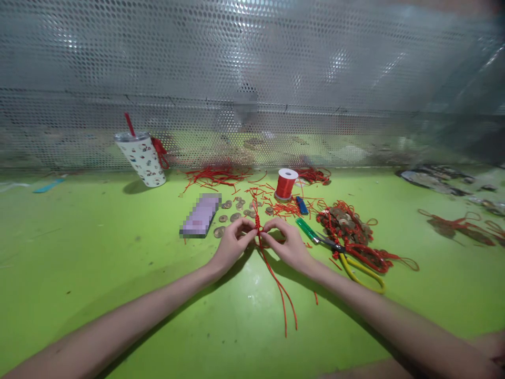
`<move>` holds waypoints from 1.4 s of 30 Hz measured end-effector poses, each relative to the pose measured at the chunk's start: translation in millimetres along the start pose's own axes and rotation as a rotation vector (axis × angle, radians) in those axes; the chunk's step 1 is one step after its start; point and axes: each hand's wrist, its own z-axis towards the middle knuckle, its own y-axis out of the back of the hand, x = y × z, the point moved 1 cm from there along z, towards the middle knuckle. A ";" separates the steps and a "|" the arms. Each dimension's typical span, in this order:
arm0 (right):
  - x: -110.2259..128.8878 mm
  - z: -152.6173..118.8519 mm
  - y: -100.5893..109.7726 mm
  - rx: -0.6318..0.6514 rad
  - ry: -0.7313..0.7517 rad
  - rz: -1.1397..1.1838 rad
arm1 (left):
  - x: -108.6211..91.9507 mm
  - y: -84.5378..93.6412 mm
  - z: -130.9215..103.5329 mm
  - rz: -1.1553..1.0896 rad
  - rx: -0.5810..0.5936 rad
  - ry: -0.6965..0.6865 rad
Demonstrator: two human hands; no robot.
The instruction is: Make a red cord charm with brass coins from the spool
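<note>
My left hand and my right hand meet at the middle of the green table, both pinching a red knotted cord. A braided stretch of the cord rises between my fingertips, and two loose tails trail toward me on the tabletop. My fingers partly hide the knot. Just beyond my hands lie several loose round coins. Right of my right hand are a green lighter and yellow-handled scissors, which touch a pile of coins tied with red cord.
A spool of red thread stands behind my hands, near a blue lighter and red cord scraps. A blurred purple flat object lies left. Farther back stand a patterned cup with straw and a perforated metal panel.
</note>
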 end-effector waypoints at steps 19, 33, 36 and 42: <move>-0.5 -1.1 -8.7 0.097 -0.315 0.342 | -1.3 -0.9 -0.2 0.012 0.015 -0.027; -8.4 -0.6 -9.4 0.102 -0.374 0.497 | -0.8 -0.8 -3.8 0.146 -0.015 -0.138; -7.2 -0.7 -8.1 0.099 -0.385 0.509 | 0.4 -1.0 -3.0 0.146 0.008 -0.144; -0.1 0.2 -6.9 0.132 -0.336 0.466 | -4.4 -2.1 -7.0 0.284 0.011 -0.244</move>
